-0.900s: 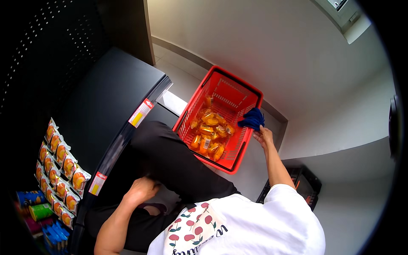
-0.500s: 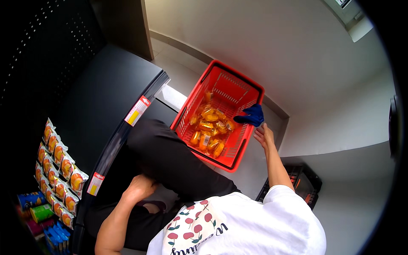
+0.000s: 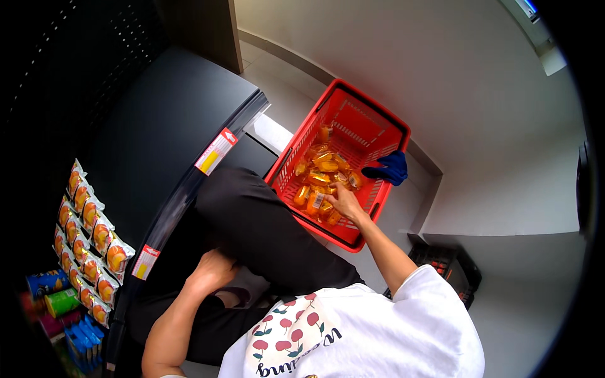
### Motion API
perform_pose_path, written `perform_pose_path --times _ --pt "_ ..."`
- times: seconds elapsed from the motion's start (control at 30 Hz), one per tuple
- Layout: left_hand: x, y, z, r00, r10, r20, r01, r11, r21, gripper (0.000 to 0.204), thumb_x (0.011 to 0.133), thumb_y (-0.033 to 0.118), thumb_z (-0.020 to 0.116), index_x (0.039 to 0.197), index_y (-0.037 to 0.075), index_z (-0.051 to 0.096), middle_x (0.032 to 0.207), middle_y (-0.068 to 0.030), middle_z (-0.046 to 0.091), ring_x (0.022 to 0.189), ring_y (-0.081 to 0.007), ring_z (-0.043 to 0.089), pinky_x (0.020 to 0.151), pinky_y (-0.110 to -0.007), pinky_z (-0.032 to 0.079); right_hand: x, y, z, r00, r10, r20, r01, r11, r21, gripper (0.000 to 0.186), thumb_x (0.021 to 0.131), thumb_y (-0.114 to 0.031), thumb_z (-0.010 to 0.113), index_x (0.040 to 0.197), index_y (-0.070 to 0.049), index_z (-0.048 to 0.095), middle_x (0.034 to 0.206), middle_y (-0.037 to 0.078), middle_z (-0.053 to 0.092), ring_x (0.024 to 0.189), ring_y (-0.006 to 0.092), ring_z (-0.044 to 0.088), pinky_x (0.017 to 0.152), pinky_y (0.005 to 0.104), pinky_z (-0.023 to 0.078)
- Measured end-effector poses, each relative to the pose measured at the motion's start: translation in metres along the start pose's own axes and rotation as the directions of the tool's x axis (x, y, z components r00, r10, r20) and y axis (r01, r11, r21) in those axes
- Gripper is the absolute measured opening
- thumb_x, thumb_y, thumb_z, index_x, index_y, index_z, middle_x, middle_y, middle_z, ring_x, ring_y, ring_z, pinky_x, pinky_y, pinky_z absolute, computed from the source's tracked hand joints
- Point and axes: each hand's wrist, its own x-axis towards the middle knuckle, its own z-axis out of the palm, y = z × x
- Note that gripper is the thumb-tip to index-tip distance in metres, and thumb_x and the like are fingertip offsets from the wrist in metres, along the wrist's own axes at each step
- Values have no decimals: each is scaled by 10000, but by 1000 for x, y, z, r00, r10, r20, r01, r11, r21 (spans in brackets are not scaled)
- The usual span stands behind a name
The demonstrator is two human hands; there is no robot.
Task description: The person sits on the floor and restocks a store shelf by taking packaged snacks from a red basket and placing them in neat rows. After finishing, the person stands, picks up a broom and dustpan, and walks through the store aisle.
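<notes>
A red plastic shopping basket [image 3: 355,244] stands on the floor with several orange, clear-wrapped snack packets [image 3: 318,177] heaped in it. My right hand [image 3: 345,203] reaches over the basket's near right side, fingers apart, its tips at the packets. I cannot make out any packet in its grip. A dark blue cloth [image 3: 394,169] hangs over the right rim, just beyond that hand. My left hand [image 3: 215,272] rests low by my bent leg, near the shelf's front edge. Its fingers are hidden behind the dark trouser leg.
A dark shelf [image 3: 170,107] with price tags along its edge runs on the left. White-and-orange snack bags [image 3: 94,227] stand in rows on it, with coloured cans [image 3: 62,302] beside them. A black crate [image 3: 450,268] sits at the right, below the wall [image 3: 504,157].
My right hand has moved left from beside the blue cloth, outside the rim, into the basket over the packets. The view has shifted slightly. My left hand stays by the leg.
</notes>
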Motion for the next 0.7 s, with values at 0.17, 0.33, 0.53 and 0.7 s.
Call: perform_pose_path --times 0.17,0.33,0.53,0.7 --pt "-4 -7 5 999 -9 -51 10 1000 13 221 871 148 608 1004 15 726 1036 -223 706 991 -412 668 875 -491 539 26 5 41 993 88 76 -80 991 -104 649 870 -363 776 1346 -34 483 1142 279 682 1129 433 643 950 495 498" --pt "-8 -7 6 999 -5 -40 6 1000 12 209 862 132 607 978 9 730 1037 -226 706 996 -404 669 888 -477 539 32 10 62 997 67 24 -65 996 -60 528 800 -274 830 1163 -43 525 1019 216 701 1003 393 679 868 468 514" --pt "-12 -3 -2 993 37 -111 -38 999 -7 214 867 139 602 953 -5 735 1015 -236 706 964 -407 675 862 -485 543 25 3 59 999 50 -8 -49 995 84 474 746 -208 858 1062 -26 554 911 152 664 858 272 668 765 388 529" --pt "-24 -5 -19 978 5 -208 -10 1000 -23 231 864 164 608 879 -41 715 966 -254 693 916 -428 670 837 -498 544 20 8 23 988 -45 -150 115 858 500 356 873 -62 773 1174 -18 590 939 53 667 692 105 640 525 197 514"
